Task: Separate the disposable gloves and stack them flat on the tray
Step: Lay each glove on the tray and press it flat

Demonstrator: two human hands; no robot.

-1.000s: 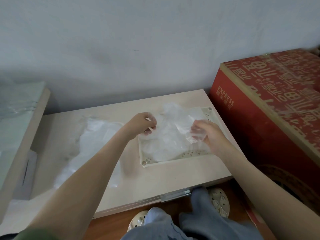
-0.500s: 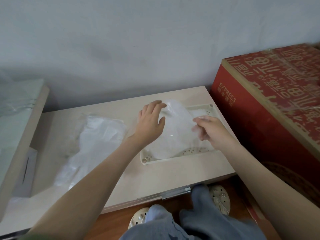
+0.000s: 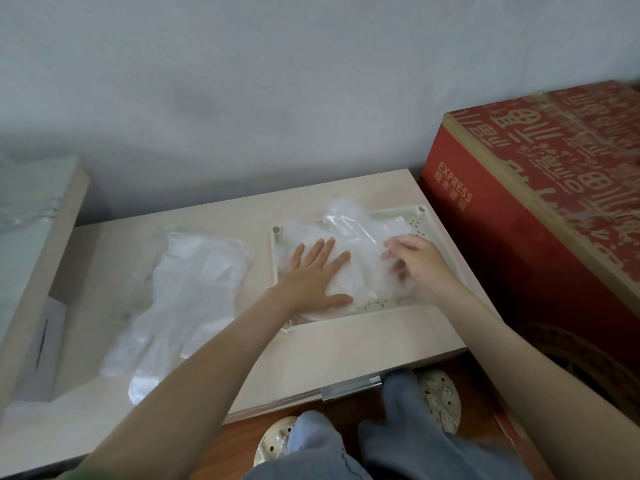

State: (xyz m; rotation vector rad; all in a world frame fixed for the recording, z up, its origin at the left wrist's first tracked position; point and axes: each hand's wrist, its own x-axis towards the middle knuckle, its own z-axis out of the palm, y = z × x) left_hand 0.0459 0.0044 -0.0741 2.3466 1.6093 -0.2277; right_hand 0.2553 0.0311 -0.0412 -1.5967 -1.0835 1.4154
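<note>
Touching gloves [image 3: 360,237], two hands [image 3: 313,271] [image 3: 420,268], one tray [image 3: 398,212], one loose pile [image 3: 187,289]

Gloves [image 3: 353,237] before me: translucent, milky white. Tray [image 3: 367,315]: cream, its floor dotted with rows of small holes. Table [image 3: 346,348]: pale beige wood grain. Box [image 3: 519,237] on my right: red, tan blocky pattern, pale "EXPRESS" lettering. My trousers [image 3: 398,445]: grey-blue.

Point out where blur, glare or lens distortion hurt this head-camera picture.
Head view: the right hand smears with motion at its fingers, so its grip is unreadable; the left hand, flat on the gloves in the tray, is sharp; glare streaks the top of the red box, whose far corner blurs; wide-angle stretch grows toward the borders; light is soft, shadows faint.
</note>
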